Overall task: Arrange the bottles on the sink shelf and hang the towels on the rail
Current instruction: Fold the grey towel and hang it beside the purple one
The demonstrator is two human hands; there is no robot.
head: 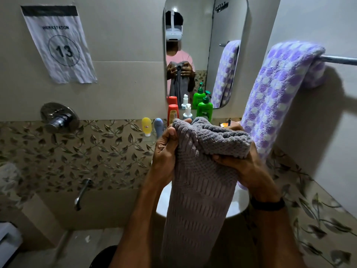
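The grey towel (199, 180), a thick waffle-weave cloth with ribbed bands lower down, hangs lengthwise in front of the white sink basin (238, 206). Its bunched top edge sits at the level of the bottles. The left hand (166, 147) clamps the upper left corner, thumb pressed against the fabric. The right hand (236, 164) grasps the folded upper right edge from beneath, fingers curled into the pile. The chrome rail (340, 59) on the right wall carries a plush purple-and-white spotted towel (280, 93), draped over it. Below the mirror (193, 26) stand a yellow tube (146, 126) and a blue-grey tube (158, 126), both cap-down. Next to them, close together, are a red bottle (172, 114), a white spray bottle (187, 111) and a green pump bottle (204, 109).
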